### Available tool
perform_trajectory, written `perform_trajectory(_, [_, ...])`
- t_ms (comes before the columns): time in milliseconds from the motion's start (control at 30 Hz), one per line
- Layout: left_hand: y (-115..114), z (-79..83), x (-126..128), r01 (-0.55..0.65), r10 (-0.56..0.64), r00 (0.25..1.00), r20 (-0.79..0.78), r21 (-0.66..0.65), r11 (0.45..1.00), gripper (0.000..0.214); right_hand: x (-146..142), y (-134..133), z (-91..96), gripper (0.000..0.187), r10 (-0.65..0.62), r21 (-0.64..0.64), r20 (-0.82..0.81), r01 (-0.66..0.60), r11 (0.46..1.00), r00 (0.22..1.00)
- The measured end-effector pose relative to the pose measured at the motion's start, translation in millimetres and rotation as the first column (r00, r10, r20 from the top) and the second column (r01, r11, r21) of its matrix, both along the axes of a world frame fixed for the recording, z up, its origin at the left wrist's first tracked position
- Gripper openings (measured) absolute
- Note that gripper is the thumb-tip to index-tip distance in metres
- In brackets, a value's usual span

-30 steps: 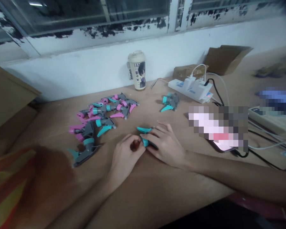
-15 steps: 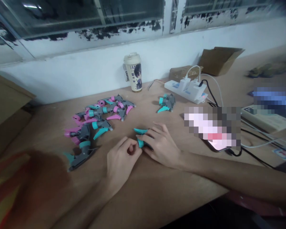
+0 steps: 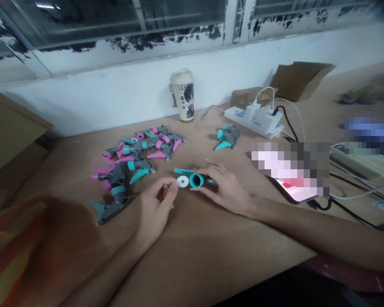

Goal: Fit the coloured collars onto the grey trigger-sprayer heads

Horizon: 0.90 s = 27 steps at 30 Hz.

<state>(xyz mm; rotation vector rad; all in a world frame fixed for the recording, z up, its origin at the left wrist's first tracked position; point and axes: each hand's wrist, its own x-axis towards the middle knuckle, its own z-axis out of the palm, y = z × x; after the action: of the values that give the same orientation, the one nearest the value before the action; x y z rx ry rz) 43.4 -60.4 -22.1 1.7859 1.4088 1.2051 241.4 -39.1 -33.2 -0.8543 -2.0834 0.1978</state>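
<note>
Between thumb and fingers, my left hand point(image 3: 158, 204) pinches a small white washer point(image 3: 182, 181) with a hole in its middle. My right hand point(image 3: 227, 185) is closed around a grey and teal spray trigger head point(image 3: 196, 181), its open teal collar turned toward me and its teal lever pointing left. Washer and collar are side by side, very close together. A pile of spray trigger heads point(image 3: 134, 148), grey with pink or teal parts, lies to the left. One more grey and teal trigger head point(image 3: 228, 137) lies on its own beyond my right hand.
A lidded coffee cup point(image 3: 183, 96) stands against the wall. At the right are a power strip point(image 3: 252, 120) with cables, a blurred-out phone point(image 3: 288, 183) and an open cardboard box point(image 3: 301, 85). Another cardboard box point(image 3: 13, 132) stands at the left edge, with red and yellow material point(image 3: 13, 243) nearer me.
My left hand has drawn back left from the trigger head, and the white washer now shows in its fingers. The trigger head's collar has turned toward me. The view has shifted slightly.
</note>
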Motion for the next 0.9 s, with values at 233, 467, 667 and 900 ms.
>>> perform_trajectory(233, [-7, 1.6, 5, 0.056, -0.029, 0.987, -0.155, 0.174, 0.983, 0.011, -4, -9, -0.2, 0.022, 0.086, -0.082, -0.054, -0.090, 0.993, 0.995])
perform_trajectory(467, [-5, 4.4, 8, 0.105, -0.033, 0.963, -0.266, 0.259, 0.960, 0.012, -4, -7, -0.9, 0.023, 0.142, -0.043, -0.052, -0.144, 0.989, 0.988])
perform_trajectory(667, [-6, 3.0, 10, 0.067, 0.020, 0.968, -0.249, 0.336, 0.939, 0.005, -3, -6, -1.5, 0.022, 0.151, 0.039, -0.010, -0.151, 0.988, 0.988])
perform_trajectory(900, [-11, 10.6, 15, 0.154, -0.026, 0.945, -0.325, 0.374, 0.914, 0.004, -2, -5, -2.3, 0.023, 0.107, 0.114, 0.077, -0.115, 0.987, 0.991])
